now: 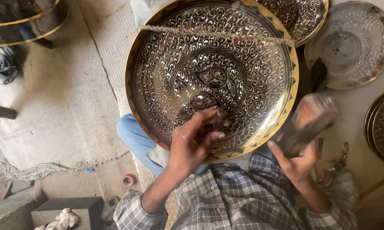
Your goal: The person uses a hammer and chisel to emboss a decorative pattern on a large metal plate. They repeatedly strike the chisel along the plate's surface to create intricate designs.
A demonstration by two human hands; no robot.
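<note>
Left hand (196,142) grip around slim dark punch (219,120) on round engraved brass tray (187,59); right hand (298,164) around blurred mallet (309,121).

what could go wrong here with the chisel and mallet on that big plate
The left hand pinches a short chisel against the engraved plate; its fingers sit near the spot, so a stray blow from the blurred mallet in the right hand might hit them. The plate leans on the lap, so it could shift and scar the pattern.
</note>
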